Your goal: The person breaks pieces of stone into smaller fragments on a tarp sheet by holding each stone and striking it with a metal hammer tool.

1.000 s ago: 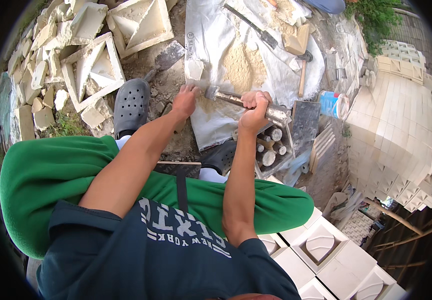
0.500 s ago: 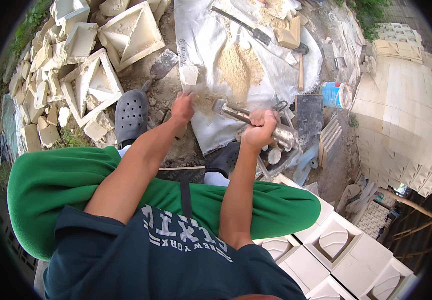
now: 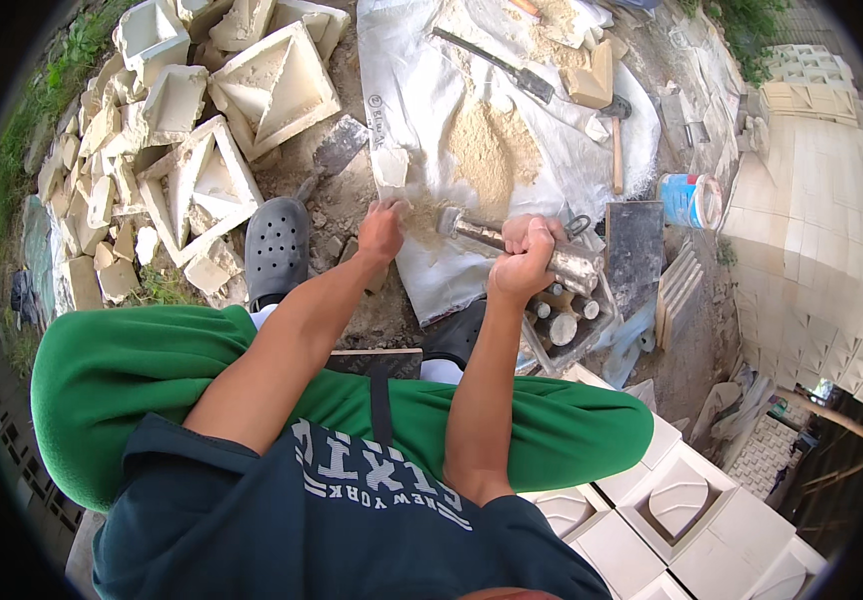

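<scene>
Gripping long silvery metal tool (image 3: 480, 235) in right fingers (image 3: 521, 234); cannot tell grip of left fingers (image 3: 385, 211). Seemingly midway, with loose beige powder (image 3: 487, 150) heaped on white sheet (image 3: 398, 70).

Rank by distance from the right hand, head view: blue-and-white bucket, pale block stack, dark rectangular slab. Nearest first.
From the right hand, in the head view:
1. Dark rectangular slab: just to its right.
2. Blue-and-white bucket: farther right, beyond the slab and slightly higher in the picture.
3. Pale block stack: farthest, at the right side of the picture.
</scene>
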The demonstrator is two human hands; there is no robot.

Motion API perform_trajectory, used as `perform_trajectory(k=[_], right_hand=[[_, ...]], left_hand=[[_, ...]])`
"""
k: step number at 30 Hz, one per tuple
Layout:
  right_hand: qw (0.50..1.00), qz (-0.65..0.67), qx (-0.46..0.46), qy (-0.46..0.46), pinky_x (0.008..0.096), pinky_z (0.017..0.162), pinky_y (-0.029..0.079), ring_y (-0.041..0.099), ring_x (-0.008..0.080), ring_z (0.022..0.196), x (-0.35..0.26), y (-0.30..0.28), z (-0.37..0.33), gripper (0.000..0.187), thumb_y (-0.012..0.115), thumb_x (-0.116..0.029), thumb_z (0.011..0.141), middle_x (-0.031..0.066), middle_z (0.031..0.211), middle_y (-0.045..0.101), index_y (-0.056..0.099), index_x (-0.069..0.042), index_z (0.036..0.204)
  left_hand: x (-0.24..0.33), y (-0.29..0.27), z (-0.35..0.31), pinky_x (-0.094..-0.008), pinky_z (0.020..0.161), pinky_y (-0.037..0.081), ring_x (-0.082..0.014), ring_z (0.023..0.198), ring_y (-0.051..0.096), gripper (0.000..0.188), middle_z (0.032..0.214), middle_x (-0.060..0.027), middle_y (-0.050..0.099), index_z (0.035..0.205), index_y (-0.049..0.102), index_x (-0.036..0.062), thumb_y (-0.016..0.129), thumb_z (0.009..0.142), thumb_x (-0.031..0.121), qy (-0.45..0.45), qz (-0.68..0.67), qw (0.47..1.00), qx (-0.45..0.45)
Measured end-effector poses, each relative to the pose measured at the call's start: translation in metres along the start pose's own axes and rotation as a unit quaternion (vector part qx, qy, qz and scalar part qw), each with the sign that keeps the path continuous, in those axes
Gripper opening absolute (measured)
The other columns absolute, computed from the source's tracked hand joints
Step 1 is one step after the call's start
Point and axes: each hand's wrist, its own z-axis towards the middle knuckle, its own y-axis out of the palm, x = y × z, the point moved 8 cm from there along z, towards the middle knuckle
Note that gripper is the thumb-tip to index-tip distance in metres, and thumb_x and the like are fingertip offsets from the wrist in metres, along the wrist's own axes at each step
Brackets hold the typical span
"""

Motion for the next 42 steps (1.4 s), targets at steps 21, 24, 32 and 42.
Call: perform_trajectory(k=[21,24,32,42], right_hand=[[0.998,-0.03,0.051,-0.013,0.0233,0.043,0.022,0.031,0.0075,0.044,0.019,-0.037,-0.008,0.023,0.043,-0.007,0.076,-0.0012,0.049,0.035,0.033,-0.009,0.055],[0.997,-0.004,0.075,-0.021,0.0235,0.041,0.02,0.028,0.0071,0.043,-0.005,-0.042,-0.008,0.025,0.042,-0.006,0.075,-0.0024,0.048,0.031,0.028,-0.011,0.055],[0.996,0.023,0.068,-0.053,0.0234,0.04,0.018,0.026,0.0068,0.042,-0.033,-0.046,-0.007,0.026,0.044,-0.005,0.073,-0.0017,0.047,0.03,0.027,-0.01,0.054],[0.999,-0.013,0.003,-0.036,0.0242,0.042,0.025,0.032,0.0083,0.043,-0.017,-0.038,-0.003,0.021,0.047,-0.008,0.075,0.0005,0.048,0.038,0.038,-0.006,0.057]], left_hand=[[0.007,0.018,0.007,-0.0407,0.088,0.044,-0.0306,0.106,0.049,0.033,0.112,-0.0103,0.055,0.108,0.056,0.01,0.055,0.075,0.009,0.025,0.052,0.995,-0.081],[0.011,0.03,0.009,-0.0408,0.088,0.044,-0.0312,0.107,0.049,0.035,0.113,-0.0114,0.055,0.11,0.056,0.0089,0.054,0.075,0.008,0.04,0.054,0.992,-0.108],[0.031,0.047,0.01,-0.041,0.086,0.045,-0.0355,0.102,0.053,0.035,0.108,-0.0161,0.059,0.107,0.058,0.0077,0.052,0.073,0.003,0.1,0.034,0.978,-0.179],[0.026,0.045,0.016,-0.0393,0.079,0.047,-0.033,0.093,0.057,0.032,0.098,-0.0143,0.06,0.102,0.062,0.0062,0.064,0.07,0.011,0.131,-0.017,0.986,-0.103]])
